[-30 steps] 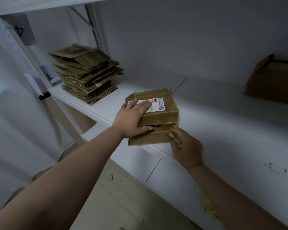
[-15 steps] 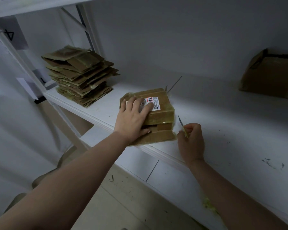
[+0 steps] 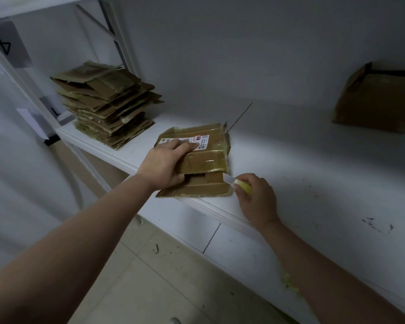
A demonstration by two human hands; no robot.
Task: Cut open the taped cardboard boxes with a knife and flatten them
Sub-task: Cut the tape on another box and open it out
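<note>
White shelf [image 3: 313, 174], right hand [image 3: 257, 202] grip pinching knife [image 3: 236, 182]

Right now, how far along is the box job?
Done: a stack of flattened boxes sits at the shelf's left end. In hand: the left hand presses on the taped box at the shelf edge, its near flap already open, while the right hand puts the knife tip to its near right corner. Left: that box, plus another box at the far right.
</note>
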